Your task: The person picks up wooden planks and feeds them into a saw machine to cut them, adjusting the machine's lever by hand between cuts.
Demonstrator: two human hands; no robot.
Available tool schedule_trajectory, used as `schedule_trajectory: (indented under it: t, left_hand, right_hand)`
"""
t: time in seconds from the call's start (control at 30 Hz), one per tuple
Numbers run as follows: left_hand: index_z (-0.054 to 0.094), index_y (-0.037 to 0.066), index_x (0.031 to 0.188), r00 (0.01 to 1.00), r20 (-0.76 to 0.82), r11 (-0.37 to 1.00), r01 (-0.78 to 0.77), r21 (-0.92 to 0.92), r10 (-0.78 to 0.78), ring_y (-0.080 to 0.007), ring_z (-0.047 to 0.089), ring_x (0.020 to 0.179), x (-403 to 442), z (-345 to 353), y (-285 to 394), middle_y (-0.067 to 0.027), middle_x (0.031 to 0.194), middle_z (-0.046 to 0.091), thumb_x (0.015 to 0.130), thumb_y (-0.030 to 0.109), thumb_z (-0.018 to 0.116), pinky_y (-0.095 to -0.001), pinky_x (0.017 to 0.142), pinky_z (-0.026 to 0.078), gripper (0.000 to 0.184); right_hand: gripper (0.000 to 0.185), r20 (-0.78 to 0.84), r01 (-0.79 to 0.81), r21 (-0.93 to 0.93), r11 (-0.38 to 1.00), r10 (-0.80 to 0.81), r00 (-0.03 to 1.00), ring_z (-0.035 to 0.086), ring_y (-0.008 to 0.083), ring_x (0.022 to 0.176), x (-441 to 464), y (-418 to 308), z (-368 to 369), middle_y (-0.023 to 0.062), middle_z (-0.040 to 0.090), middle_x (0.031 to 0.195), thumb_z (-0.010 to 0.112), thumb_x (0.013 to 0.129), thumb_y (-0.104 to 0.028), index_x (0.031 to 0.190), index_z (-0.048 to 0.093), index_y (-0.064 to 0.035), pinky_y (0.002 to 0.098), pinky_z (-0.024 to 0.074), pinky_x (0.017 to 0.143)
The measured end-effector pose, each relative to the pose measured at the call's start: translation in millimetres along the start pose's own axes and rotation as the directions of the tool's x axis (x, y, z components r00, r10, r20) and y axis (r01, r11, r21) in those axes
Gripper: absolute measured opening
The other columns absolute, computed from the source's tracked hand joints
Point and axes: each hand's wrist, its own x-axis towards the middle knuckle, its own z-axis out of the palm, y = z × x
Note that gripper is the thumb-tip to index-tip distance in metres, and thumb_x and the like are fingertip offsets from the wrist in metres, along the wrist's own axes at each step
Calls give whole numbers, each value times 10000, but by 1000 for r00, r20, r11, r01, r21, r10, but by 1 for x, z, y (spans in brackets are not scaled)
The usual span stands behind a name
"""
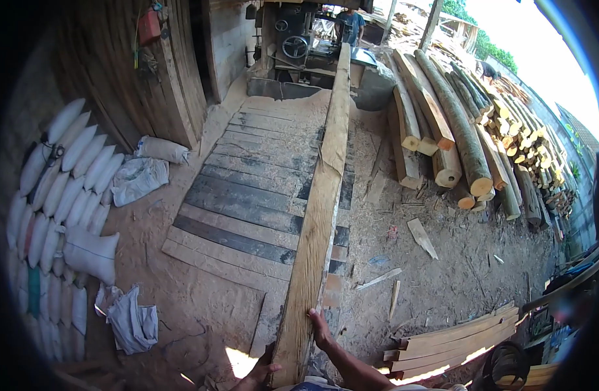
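A long wooden beam (319, 208) runs from my body straight ahead to a machine with a handwheel (295, 46) at the top. My left hand (263, 370) is closed on the left side of the beam's near end. On its right side, a little farther forward, my right hand (321, 328) grips the edge with the thumb on top. The beam's far end lies at the machine, near a person in a blue shirt (350, 27).
Logs and squared timbers (452, 124) are stacked at the right. Cut boards (452, 345) lie at the lower right. Filled white sacks (65, 169) are piled at the left. Planks (241, 202) cover the ground under the beam. Another person (487, 70) bends at the far right.
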Motion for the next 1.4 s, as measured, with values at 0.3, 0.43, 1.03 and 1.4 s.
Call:
schedule_trajectory:
  t: [0.3, 0.43, 1.03, 1.4]
  left_hand:
    - [132, 120, 1632, 992, 15, 967, -128, 221, 128, -309, 333, 1470, 90, -11, 34, -163, 1588, 349, 697, 225, 792, -440, 1195, 289, 1150]
    - [117, 81, 1631, 995, 57, 986, -91, 142, 84, -308, 307, 1474, 113, 27, 109, -173, 1604, 313, 666, 292, 821, -432, 1193, 283, 1213]
    - [140, 92, 1638, 996, -43, 981, -66, 185, 75, -292, 336, 1472, 358, 41, 272, -174, 1607, 344, 646, 252, 839, -399, 1188, 298, 1224]
    - [205, 91, 1625, 988, -27, 968, -141, 209, 150, -273, 383, 1438, 538, 69, 421, -154, 1569, 406, 650, 259, 845, -399, 1179, 312, 1178]
  right_hand:
    - [763, 28, 4, 100, 995, -7, 1000, 459, 247, 1316, 94, -49, -12, 111, 454, 1482, 556, 1015, -411, 1602, 179, -101, 404, 347, 1129]
    - [753, 41, 29, 101, 994, -34, 999, 465, 247, 1307, 137, -71, -20, 113, 463, 1470, 563, 1010, -413, 1594, 204, -100, 403, 356, 1117]
    - [661, -12, 1, 107, 994, 0, 1000, 559, 215, 1207, 386, -230, -44, 101, 585, 1309, 525, 1007, -518, 1430, 441, -17, 370, 410, 1076]
    - [663, -52, 10, 80, 997, -5, 999, 527, 216, 1241, 593, -323, -85, 89, 545, 1355, 541, 990, -520, 1434, 431, -41, 378, 387, 1094]
